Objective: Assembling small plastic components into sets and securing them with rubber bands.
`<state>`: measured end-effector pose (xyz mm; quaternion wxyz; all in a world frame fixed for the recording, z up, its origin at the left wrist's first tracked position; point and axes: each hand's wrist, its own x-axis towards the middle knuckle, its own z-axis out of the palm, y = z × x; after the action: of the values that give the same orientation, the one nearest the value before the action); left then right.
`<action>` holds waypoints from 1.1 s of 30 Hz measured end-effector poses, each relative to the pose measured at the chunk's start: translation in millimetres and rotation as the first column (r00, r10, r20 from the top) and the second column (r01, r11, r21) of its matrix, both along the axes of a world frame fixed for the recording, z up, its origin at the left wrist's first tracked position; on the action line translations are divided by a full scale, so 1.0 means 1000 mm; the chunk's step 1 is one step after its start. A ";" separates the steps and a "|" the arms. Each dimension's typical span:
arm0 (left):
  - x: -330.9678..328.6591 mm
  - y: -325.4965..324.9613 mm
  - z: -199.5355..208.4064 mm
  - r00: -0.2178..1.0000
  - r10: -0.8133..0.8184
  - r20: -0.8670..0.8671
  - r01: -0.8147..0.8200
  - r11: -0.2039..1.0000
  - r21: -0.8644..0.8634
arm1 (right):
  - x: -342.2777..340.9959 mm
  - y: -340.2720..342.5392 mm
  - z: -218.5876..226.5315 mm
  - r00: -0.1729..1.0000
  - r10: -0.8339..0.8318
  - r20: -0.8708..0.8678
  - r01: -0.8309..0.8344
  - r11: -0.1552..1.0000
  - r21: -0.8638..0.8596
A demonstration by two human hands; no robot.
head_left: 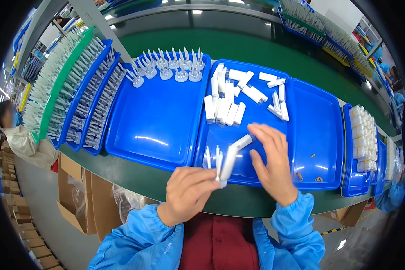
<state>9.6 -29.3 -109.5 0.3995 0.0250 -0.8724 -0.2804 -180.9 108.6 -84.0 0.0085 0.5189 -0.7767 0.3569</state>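
My left hand (187, 191) pinches the round base of a clear multi-pronged holder (218, 163), its thin prongs pointing up. A white tube (229, 163), blurred by motion, stands slightly tilted at the holder's right side. My right hand (273, 163) is beside it with thumb and fingers apart, and nothing shows between them. Another short white tube (243, 142) is at the gap between the holder and my right fingertips; whether it touches the first tube I cannot tell. Both hands are over the front of the middle blue tray (211, 140).
White tubes (225, 110) lie in the middle tray's far half. Several pronged holders (165, 72) stand in the left blue tray (150, 130). Small yellowish pieces (318, 179) lie in the right tray (317, 139). Stacked trays of prongs (60, 90) rise at left; capped white tubes (363, 137) at right.
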 end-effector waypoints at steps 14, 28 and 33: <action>-0.017 0.005 0.008 0.974 -0.167 0.153 0.148 0.980 0.131 | 0.015 0.027 0.011 0.947 -0.130 0.294 0.194 0.960 -0.203; -0.013 0.025 0.040 0.894 -0.391 0.217 0.343 0.911 0.228 | 0.008 0.021 -0.006 0.405 0.024 0.914 0.351 0.919 -0.180; -0.013 0.028 0.037 0.902 -0.368 0.227 0.321 0.922 0.216 | 0.013 0.023 -0.010 0.445 -0.003 0.895 0.374 0.909 -0.183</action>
<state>-3.7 -1.4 -72.1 0.2204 -0.0584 -0.8804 -0.4159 -168.1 131.6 -94.2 -0.2581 0.1579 -0.6440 0.7026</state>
